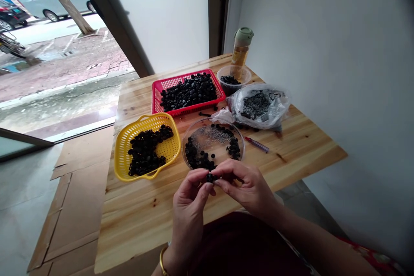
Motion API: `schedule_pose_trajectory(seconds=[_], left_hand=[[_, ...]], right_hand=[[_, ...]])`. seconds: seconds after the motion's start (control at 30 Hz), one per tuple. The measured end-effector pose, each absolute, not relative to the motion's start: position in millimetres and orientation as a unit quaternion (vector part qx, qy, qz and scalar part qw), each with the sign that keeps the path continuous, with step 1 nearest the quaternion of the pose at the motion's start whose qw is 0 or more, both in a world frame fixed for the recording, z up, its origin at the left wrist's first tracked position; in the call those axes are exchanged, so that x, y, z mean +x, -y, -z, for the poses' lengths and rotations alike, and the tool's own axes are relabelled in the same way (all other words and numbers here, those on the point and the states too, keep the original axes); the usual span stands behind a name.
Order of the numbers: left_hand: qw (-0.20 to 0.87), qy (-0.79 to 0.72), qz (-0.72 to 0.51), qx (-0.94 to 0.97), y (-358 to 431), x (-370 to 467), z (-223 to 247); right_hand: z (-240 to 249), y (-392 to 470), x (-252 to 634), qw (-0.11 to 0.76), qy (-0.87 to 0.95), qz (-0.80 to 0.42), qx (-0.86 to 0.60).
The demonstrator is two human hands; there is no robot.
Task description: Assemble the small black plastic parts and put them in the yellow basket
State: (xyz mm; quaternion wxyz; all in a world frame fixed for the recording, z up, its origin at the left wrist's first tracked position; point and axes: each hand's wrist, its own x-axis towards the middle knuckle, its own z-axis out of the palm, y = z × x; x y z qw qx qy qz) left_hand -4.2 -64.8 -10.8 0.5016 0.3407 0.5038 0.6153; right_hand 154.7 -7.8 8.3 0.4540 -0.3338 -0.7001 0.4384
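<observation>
A small round black part (211, 177) is pinched between both hands near the table's front edge. My left hand (192, 198) holds it from the left with thumb and fingers. From the right, my right hand (246, 183) grips it at the fingertips. Just beyond the hands lies a round clear tray (221, 155) with black pieces around its rim and thin metal pins in its middle. To the left, a yellow basket (121, 151) holds many black parts. Farther back, a red basket (155, 98) is heaped with small black caps.
A clear plastic bag (281, 105) of dark parts lies at the right, near a clear bowl (247, 76) and a bottle with a green lid (243, 39). A red-tipped pen-like tool (257, 144) lies right of the tray.
</observation>
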Motion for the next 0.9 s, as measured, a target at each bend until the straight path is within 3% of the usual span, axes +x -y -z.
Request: schedule_pose_trajectory(seconds=[0.23, 0.9], left_hand=[[0.526, -0.482, -0.632, 0.302, 64.9, -2.7, 11.0], [0.568, -0.466, -0.64, 0.224, 66.1, -4.9, 12.0]], right_hand=[[-10.9, 12.4, 155.3, 0.465, 0.738, -0.378, -0.31], [-17.8, 12.6, 155.1, 0.457, 0.745, -0.388, -0.293]])
